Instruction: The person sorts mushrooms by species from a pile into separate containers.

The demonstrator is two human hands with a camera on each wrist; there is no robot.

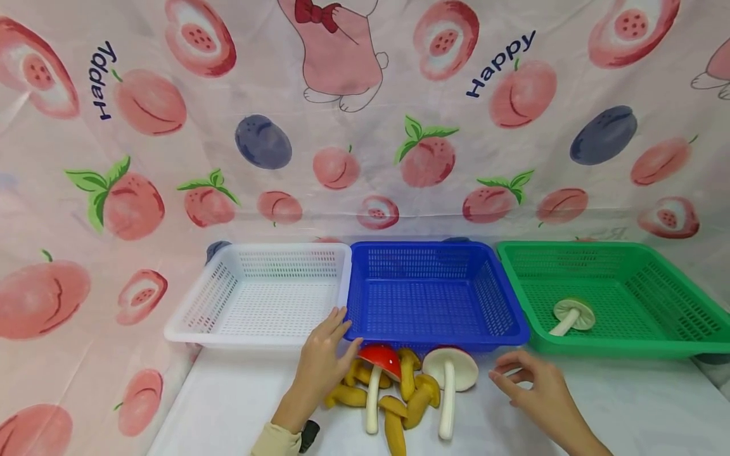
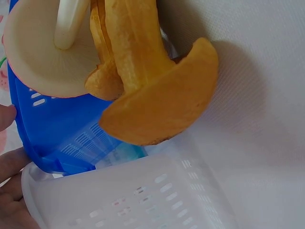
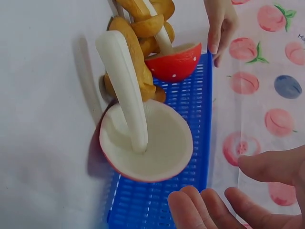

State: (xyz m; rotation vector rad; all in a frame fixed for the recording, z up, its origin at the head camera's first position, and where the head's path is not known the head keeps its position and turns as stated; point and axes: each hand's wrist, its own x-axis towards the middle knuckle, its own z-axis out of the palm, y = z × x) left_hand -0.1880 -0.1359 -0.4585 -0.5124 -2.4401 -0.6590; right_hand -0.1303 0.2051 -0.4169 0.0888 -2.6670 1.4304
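A heap of toy mushrooms lies on the white table just in front of the blue basket (image 1: 433, 297). It holds a red-capped one (image 1: 381, 356), several yellow ones (image 1: 413, 392) and a big pale-capped one (image 1: 450, 370). My left hand (image 1: 327, 345) has its fingers straight beside the red cap, at the blue basket's front rim, and holds nothing. My right hand (image 1: 521, 377) hovers relaxed just right of the pale-capped mushroom (image 3: 147, 143), fingers (image 3: 190, 210) loosely bent and empty. The left wrist view shows a yellow mushroom (image 2: 157, 105) close up.
A white basket (image 1: 256, 291) stands left of the blue one, with nothing in it. The green basket (image 1: 656, 297) on the right holds one pale mushroom (image 1: 573, 315). A fruit-print cloth hangs behind and at both sides. Bare table lies on either side of the heap.
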